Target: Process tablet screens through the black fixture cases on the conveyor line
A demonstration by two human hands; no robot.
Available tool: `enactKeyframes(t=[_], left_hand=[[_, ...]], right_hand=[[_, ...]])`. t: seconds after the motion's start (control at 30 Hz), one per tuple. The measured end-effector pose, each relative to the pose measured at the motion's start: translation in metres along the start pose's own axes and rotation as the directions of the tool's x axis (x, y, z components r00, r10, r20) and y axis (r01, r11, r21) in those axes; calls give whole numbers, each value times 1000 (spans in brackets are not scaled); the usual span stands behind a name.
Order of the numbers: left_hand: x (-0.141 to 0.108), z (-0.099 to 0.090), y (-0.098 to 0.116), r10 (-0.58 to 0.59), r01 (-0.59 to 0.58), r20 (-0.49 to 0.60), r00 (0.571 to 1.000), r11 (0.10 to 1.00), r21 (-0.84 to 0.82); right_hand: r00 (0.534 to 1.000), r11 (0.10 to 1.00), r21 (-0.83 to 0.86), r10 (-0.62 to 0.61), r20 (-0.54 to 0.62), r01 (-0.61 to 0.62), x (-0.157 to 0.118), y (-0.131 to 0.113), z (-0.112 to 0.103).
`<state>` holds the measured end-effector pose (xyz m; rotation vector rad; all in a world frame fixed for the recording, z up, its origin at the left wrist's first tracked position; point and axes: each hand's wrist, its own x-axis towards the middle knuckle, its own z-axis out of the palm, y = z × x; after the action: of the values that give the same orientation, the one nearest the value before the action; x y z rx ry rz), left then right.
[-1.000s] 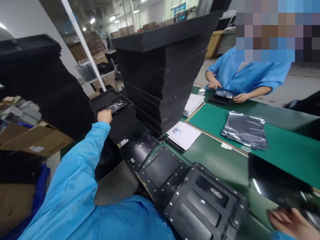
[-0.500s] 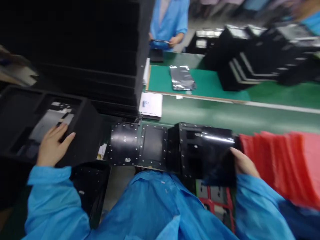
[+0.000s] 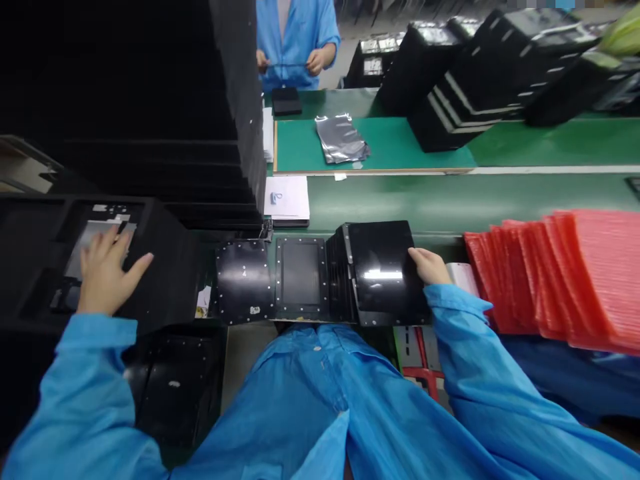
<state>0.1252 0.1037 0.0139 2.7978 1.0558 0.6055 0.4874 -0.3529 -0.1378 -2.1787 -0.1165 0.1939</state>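
Observation:
My left hand (image 3: 106, 277) is spread over a black foam tray (image 3: 167, 267), thumb out to the right. Its fingertips hover over or touch a flat grey device (image 3: 89, 247) in the tray's recess; which of the two I cannot tell. My right hand (image 3: 429, 265) pinches the right edge of a glossy black panel (image 3: 377, 257). That panel lies over the top of a stack of black trays (image 3: 341, 283) and hides most of it. To the left lie a black riveted plate with a raised frame (image 3: 301, 277) and a curved black riveted plate (image 3: 244, 277).
Red bubble-wrap sheets (image 3: 555, 280) are piled at the right. A tall black foam stack (image 3: 235, 133) rises at the left. White paper (image 3: 287, 197) and silvery bags (image 3: 341, 139) lie farther back. Across the bench, a person in blue (image 3: 297, 40) holds a thin flat object.
My right hand has brought the black panel left, over the tray stack, covering openings seen before. My left hand stays over the foam tray, fingers now more spread. The head view has shifted.

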Motion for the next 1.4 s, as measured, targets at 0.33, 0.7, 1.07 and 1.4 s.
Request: enactKeyframes(t=[0.33, 0.7, 1.07, 1.4], left_hand=[[-142, 148, 238, 345, -75, 316, 884, 772, -631], [-198, 227, 320, 238, 132, 572, 785, 837, -531], [-209, 220, 329, 35, 511, 682, 731, 634, -580], [-191, 230, 340, -43, 527, 634, 772, 600, -602]], right_hand=[[975, 975, 61, -217, 38, 215, 1, 41, -5], [875, 868, -148, -444, 193, 474, -6, 75, -23], [850, 933, 360, -205, 485, 19, -93, 161, -26], [844, 948, 318, -162, 511, -10, -71, 150, -24]])
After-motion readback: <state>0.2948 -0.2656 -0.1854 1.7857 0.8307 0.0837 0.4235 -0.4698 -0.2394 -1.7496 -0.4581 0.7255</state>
